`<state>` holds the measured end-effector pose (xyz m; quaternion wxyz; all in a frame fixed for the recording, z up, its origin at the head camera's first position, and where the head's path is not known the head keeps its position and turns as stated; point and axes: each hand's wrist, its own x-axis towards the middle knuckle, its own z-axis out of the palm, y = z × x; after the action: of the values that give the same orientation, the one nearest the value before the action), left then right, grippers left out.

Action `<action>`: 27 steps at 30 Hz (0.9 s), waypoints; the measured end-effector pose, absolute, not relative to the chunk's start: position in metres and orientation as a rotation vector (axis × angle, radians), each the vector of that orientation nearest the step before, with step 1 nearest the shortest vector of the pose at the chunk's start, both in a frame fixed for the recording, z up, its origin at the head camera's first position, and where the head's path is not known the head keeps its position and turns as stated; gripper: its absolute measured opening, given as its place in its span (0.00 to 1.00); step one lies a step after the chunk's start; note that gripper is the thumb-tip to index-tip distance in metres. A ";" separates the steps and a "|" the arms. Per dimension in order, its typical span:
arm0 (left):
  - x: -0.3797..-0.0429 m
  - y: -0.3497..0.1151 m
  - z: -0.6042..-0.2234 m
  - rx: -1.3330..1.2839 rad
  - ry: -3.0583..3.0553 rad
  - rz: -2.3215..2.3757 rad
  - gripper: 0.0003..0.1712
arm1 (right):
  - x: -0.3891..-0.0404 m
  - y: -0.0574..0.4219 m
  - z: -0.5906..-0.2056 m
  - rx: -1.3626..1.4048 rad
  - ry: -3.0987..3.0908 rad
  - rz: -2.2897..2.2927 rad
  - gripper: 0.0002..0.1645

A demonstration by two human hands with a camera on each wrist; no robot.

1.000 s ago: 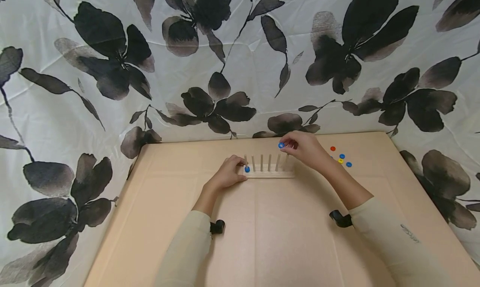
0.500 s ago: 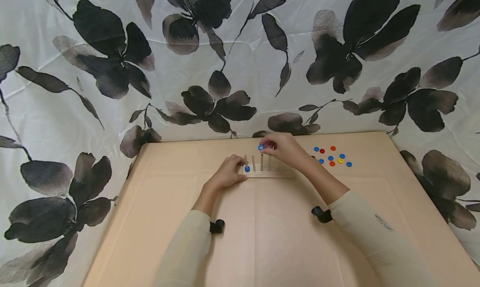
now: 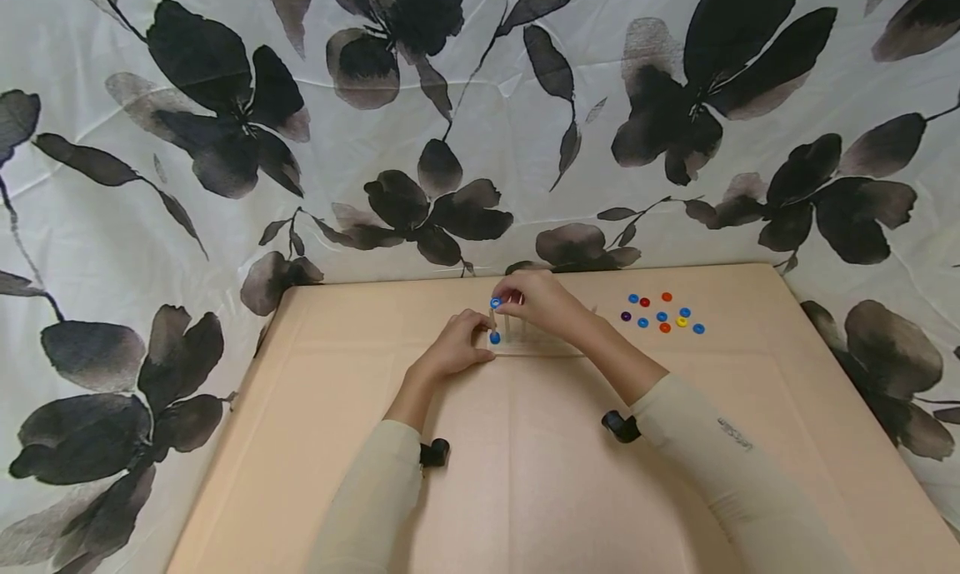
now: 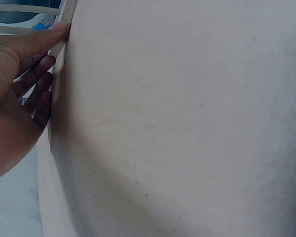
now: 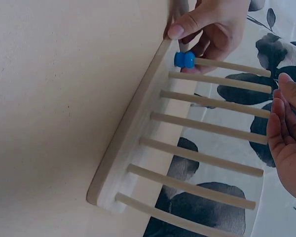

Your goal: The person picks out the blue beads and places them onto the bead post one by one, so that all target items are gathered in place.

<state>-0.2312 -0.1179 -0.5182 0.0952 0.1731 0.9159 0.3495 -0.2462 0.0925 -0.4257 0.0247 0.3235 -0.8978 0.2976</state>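
Observation:
My left hand [image 3: 459, 341] grips the left end of a wooden peg board [image 5: 138, 118], thumb against its base in the right wrist view. Several thin upright pegs stand along the board. Around the foot of the end peg, beside the left fingers, sit stacked blue rings [image 5: 185, 59]. Between thumb and fingertips, my right hand [image 3: 538, 301] pinches another blue ring [image 3: 492, 303], right at the top of that same end peg in the head view. In the right wrist view the right fingers hide this ring.
Loose small rings lie right of the board: several blue, a few red-orange [image 3: 667, 296], a yellow one [image 3: 682, 322] and a dark purple one [image 3: 626, 316]. The tan tabletop [image 3: 555, 474] ends at the back against a floral cloth [image 3: 540, 157].
My right hand has carried the blue ring leftward along the board to the end peg, uncovering more loose rings at the right. The left hand has stayed in place on the board.

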 end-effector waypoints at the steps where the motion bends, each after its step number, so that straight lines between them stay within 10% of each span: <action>1: -0.231 -0.118 -0.518 0.515 2.713 1.039 0.27 | -0.246 0.091 -0.426 1.009 -2.781 0.913 0.09; 27: -0.240 -0.113 -0.522 0.486 2.729 1.055 0.27 | -0.263 0.087 -0.440 1.061 -2.811 0.810 0.08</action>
<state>-0.2404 -0.1129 -0.5225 0.0875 0.1632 0.9166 0.3544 -0.2626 0.0870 -0.4399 0.0148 0.3408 -0.9033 0.2602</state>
